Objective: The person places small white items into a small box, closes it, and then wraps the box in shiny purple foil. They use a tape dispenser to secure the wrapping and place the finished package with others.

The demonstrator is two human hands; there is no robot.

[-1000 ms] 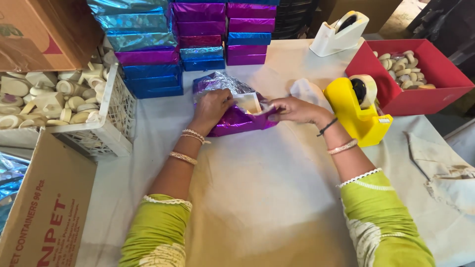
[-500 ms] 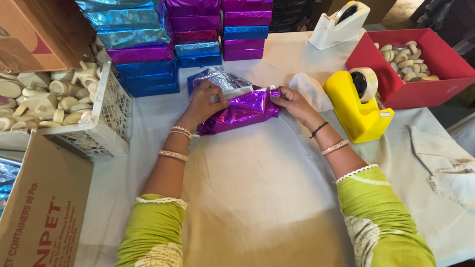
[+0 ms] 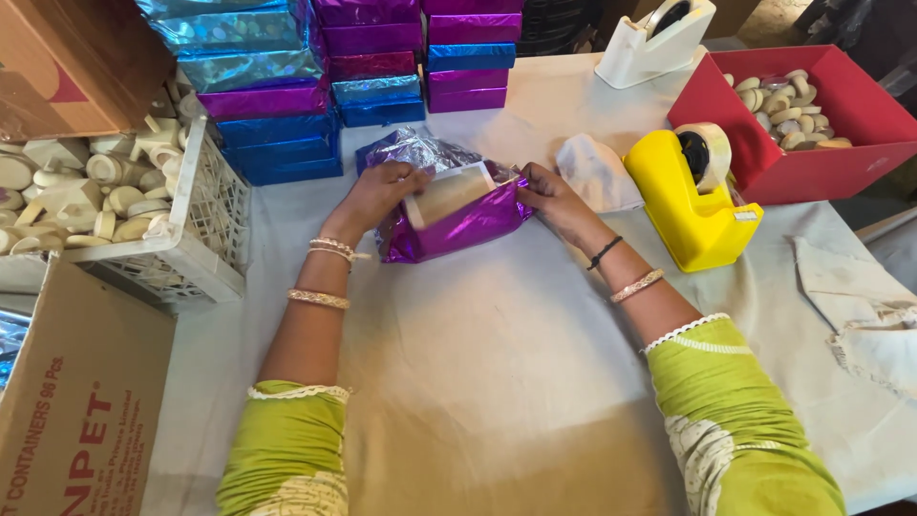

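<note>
A small box (image 3: 449,194) half wrapped in shiny purple foil paper (image 3: 458,227) lies on the white cloth-covered table (image 3: 497,363), its pale top face still showing. My left hand (image 3: 377,196) grips the box's left end and holds the foil against it. My right hand (image 3: 554,201) presses the foil at the right end. Loose crinkled foil (image 3: 420,148) sticks up behind the box.
Stacks of wrapped blue and purple boxes (image 3: 287,86) stand at the back. A white crate of pale round pieces (image 3: 205,205) and cardboard boxes (image 3: 81,401) sit at left. A yellow tape dispenser (image 3: 688,205), a white one (image 3: 654,43), a red bin (image 3: 802,158) and cloths (image 3: 597,172) lie at right.
The foil that covered the box's top has come back, so the pale face shows again. Both hands stay at the box's ends, shifted slightly.
</note>
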